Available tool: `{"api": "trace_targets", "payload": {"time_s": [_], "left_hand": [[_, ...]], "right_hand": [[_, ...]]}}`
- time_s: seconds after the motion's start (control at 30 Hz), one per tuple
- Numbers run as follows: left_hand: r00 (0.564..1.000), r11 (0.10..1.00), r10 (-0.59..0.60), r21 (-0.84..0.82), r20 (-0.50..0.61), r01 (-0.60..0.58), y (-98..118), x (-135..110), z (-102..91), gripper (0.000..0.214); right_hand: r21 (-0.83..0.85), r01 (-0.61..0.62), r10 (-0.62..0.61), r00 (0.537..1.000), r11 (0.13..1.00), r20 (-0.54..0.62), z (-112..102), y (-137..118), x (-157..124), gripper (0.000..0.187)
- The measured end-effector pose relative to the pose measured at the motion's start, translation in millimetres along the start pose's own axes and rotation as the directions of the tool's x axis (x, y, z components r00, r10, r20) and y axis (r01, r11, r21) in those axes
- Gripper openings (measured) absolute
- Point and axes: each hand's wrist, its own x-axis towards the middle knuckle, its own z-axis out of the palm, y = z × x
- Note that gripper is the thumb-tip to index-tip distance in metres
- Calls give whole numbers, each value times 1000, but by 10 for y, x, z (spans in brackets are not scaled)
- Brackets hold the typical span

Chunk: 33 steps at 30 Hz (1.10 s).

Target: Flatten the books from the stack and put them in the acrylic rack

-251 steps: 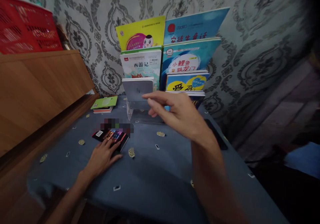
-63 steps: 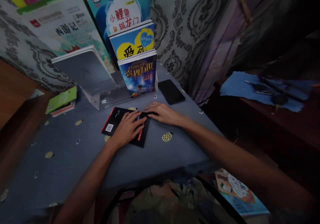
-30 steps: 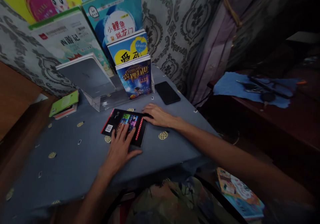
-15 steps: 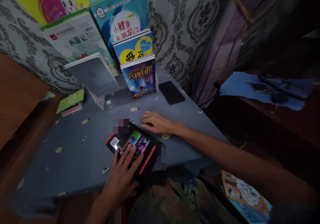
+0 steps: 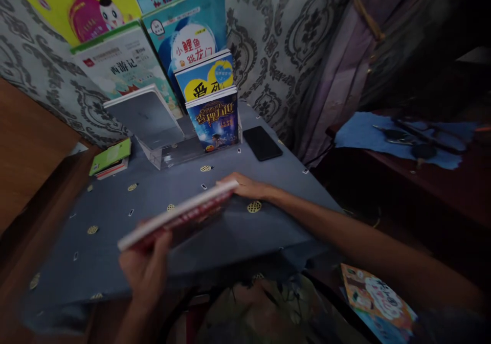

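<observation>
My left hand grips a thin black-and-red book by its near end and holds it lifted above the blue-grey tablecloth, tilted and seen edge-on. Behind the book's far end, my right hand lies palm down on the cloth with its fingertips hidden by the book. Whether it touches the book I cannot tell. Further back stands a clear tiered book stand with several picture books, a dark blue one in its front right slot.
A black phone lies right of the stand. A green booklet stack sits at the table's back left, next to a wooden cabinet. A side table with blue cloth is on the right. A picture book lies on the floor.
My left hand slid the black book toward the table's near edge, then picked it up; it now hangs tilted above the cloth. My right hand has stayed flat on the table.
</observation>
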Motion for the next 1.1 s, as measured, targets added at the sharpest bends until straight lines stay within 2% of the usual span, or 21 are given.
{"api": "trace_targets", "payload": {"time_s": [0.07,0.1,0.17,0.23,0.33,0.4,0.47,0.53,0.57,0.63,0.67,0.7,0.73,0.77,0.83,0.9,0.97,1.03,1.1], "left_hand": [[985,962,-156,-239,-75,134,19,249,161,26],[971,908,-239,-352,10,227,0,373,262,30],[917,793,-349,-461,192,398,-106,585,470,41],[818,695,-419,-442,393,568,-295,723,650,49],[676,630,-490,-313,550,711,-646,826,832,54],[617,634,-508,-223,601,740,-850,880,908,53],[591,665,-514,-145,622,732,-991,946,959,52],[613,752,-505,-40,608,658,-1061,1011,989,49],[650,817,-486,40,584,575,-1071,1036,995,48],[769,925,-378,247,516,289,-1050,1053,995,44],[820,927,-290,356,493,114,-1024,1042,991,43],[849,892,-203,449,489,-46,-992,1018,990,41],[854,844,-129,508,504,-173,-958,983,991,38],[840,804,-78,532,538,-265,-925,941,997,36],[784,775,-37,513,620,-369,-876,849,1023,33],[740,776,-16,475,672,-415,-859,770,1058,35],[736,771,-7,472,677,-427,-874,719,1086,37],[747,774,2,472,665,-422,-908,694,1099,38],[753,784,18,459,657,-419,-947,686,1102,40]], "right_hand": [[195,-42,34,998,980,43,2,23,13,65],[304,-70,54,997,950,62,2,35,22,69],[494,-134,101,991,859,92,-9,46,39,76],[603,-184,152,983,776,104,-32,29,47,79],[642,-216,233,971,736,60,-68,-22,45,66],[637,-194,281,959,747,-38,-82,-33,47,45],[630,-156,311,940,761,-143,-93,-8,56,25],[622,-131,332,918,772,-218,-108,44,69,12],[615,-131,344,908,777,-241,-116,74,75,8],[597,-139,366,888,790,-277,-132,134,87,3],[586,-144,375,879,798,-295,-137,160,92,3],[571,-149,380,871,807,-310,-140,182,97,4],[550,-156,382,865,821,-325,-141,200,103,5],[517,-164,380,857,840,-347,-142,214,108,7],[398,-197,365,838,896,-405,-142,231,115,12],[183,-243,302,827,953,-474,-147,233,112,17],[-100,-260,173,837,960,-519,-152,222,93,20],[-349,-239,26,855,906,-518,-151,204,64,22],[-502,-208,-80,866,839,-493,-138,186,35,25]]}}
